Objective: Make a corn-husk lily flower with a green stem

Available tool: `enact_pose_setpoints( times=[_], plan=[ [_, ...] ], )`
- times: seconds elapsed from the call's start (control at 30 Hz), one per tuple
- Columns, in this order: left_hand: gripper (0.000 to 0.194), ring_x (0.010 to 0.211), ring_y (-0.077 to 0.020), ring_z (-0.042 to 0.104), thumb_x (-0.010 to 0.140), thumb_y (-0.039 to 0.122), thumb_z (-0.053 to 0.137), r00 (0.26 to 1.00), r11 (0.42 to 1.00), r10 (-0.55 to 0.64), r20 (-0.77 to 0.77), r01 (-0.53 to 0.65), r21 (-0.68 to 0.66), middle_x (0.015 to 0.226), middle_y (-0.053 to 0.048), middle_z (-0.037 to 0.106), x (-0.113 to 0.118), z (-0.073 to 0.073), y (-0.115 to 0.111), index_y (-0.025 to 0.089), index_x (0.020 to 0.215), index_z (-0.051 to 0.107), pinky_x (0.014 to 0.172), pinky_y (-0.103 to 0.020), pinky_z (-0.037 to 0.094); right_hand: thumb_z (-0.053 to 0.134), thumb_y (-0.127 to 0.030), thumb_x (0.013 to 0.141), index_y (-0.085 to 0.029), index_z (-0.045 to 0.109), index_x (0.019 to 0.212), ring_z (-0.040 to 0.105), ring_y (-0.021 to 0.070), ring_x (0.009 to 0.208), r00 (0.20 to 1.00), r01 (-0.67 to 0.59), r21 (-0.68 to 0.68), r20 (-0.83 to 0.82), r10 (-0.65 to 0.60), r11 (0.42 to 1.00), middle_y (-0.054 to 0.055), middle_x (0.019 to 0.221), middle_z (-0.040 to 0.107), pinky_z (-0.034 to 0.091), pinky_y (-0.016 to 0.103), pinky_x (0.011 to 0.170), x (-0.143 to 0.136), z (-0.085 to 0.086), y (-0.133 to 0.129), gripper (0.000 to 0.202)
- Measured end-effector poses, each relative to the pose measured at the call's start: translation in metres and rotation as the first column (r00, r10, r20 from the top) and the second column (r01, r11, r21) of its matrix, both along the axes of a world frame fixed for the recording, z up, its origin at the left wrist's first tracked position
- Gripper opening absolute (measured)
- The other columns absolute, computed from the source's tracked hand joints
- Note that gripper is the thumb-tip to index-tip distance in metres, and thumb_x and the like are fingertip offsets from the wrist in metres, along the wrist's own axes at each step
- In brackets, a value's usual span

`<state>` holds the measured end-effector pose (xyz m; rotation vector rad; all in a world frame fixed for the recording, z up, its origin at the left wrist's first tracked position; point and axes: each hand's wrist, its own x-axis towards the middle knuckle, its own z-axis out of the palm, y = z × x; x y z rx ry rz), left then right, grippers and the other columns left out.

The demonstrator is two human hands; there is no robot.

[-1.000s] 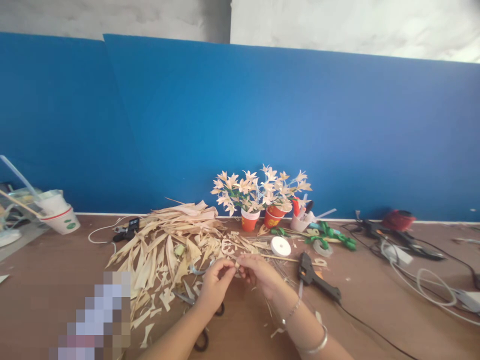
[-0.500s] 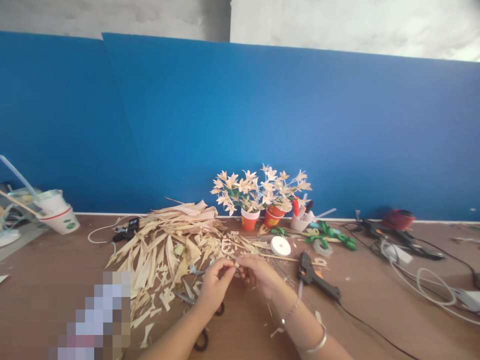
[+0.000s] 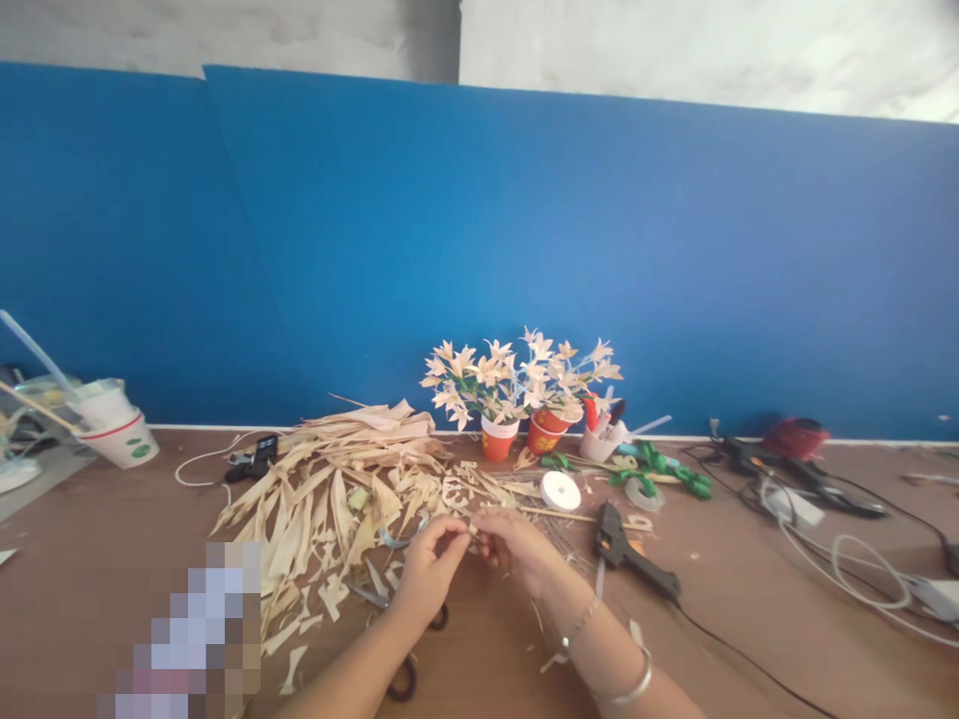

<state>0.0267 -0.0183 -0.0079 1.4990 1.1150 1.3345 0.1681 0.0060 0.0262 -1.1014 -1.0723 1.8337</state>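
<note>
My left hand and my right hand meet over the table, fingertips pinched together around a small pale piece. Its shape is mostly hidden by the fingers. Black-handled scissors lie partly beneath my left forearm. To the left spreads a heap of dried pale husks with cut scraps around it. Behind my hands, pale artificial flowers stand in red and white cups. A white spool lies behind my right hand, and a black glue gun rests to its right.
A white cup stands at the far left. Green leaf pieces, a tape roll and a small holder with tools sit at the back. Cables and a red device lie right. A blue panel rises behind.
</note>
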Motion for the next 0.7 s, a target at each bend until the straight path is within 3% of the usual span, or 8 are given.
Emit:
enact_pose_setpoints(
  times=[0.33, 0.5, 0.63, 0.7],
  plan=[
    [0.016, 0.073, -0.0178, 0.057, 0.079, 0.032, 0.055, 1.0, 0.999, -0.012, 0.002, 0.012, -0.041, 0.073, -0.003, 0.063, 0.0, -0.005, 0.002, 0.018, 0.073, 0.061, 0.072, -0.028, 0.045, 0.067, -0.035, 0.06, -0.016, 0.053, 0.056, 0.041, 0.0073, 0.045, 1.0, -0.001, 0.005, 0.022, 0.001, 1.0, -0.006, 0.047, 0.045, 0.024, 0.02, 0.042, 0.0, 0.0, 0.0, 0.024],
    [0.022, 0.065, -0.0159, 0.054, 0.075, 0.039, 0.059, 0.999, 0.992, 0.039, 0.029, -0.035, -0.121, 0.067, -0.001, 0.061, 0.001, -0.006, 0.004, 0.017, 0.07, 0.062, 0.063, -0.025, 0.043, 0.064, -0.044, 0.066, -0.017, 0.056, 0.063, 0.042, 0.0079, 0.046, 0.976, 0.067, 0.089, 0.199, -0.083, 0.994, -0.003, 0.055, 0.053, 0.024, 0.021, 0.043, 0.01, -0.002, 0.009, 0.029],
    [0.025, 0.06, -0.0138, 0.052, 0.071, 0.041, 0.063, 0.992, 0.979, 0.081, 0.097, -0.061, -0.195, 0.063, 0.0, 0.058, 0.002, -0.01, 0.007, 0.016, 0.072, 0.063, 0.056, -0.023, 0.042, 0.059, -0.039, 0.071, -0.017, 0.06, 0.074, 0.049, 0.0121, 0.055, 0.882, 0.06, 0.315, 0.428, -0.198, 0.947, -0.001, 0.061, 0.057, 0.033, 0.023, 0.051, 0.044, 0.01, 0.022, 0.022],
    [0.026, 0.06, -0.0142, 0.052, 0.07, 0.041, 0.063, 0.986, 0.969, 0.093, 0.141, -0.057, -0.239, 0.064, 0.0, 0.059, 0.002, -0.012, 0.009, 0.015, 0.074, 0.064, 0.053, -0.023, 0.041, 0.055, -0.031, 0.073, -0.016, 0.061, 0.073, 0.054, 0.0153, 0.063, 0.753, -0.007, 0.443, 0.593, -0.287, 0.897, 0.002, 0.066, 0.06, 0.037, 0.026, 0.059, 0.071, 0.02, 0.025, 0.016]
  ],
)
